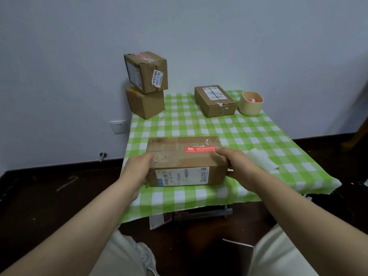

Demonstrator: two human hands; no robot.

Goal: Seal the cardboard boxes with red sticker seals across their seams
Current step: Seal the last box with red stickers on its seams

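A long cardboard box [185, 162] lies at the near edge of the green checked table, a red sticker seal [200, 149] stuck along its top seam. My left hand [137, 170] grips the box's left end, thumb on the top. My right hand [239, 166] grips the right end, thumb beside the sticker's right tip. A flat cardboard box [216, 101] with white labels sits at the back of the table. At the back left, two more boxes are stacked: the top one [146, 72] tilted, with a red sticker on its top, the lower one [145, 104] plain.
A beige cup [251, 104] holding red stickers stands at the back right. White backing paper [262, 161] lies right of my right hand. The table [249, 132] stands against a grey wall with a socket [118, 127]. Dark floor surrounds it; my knees are below.
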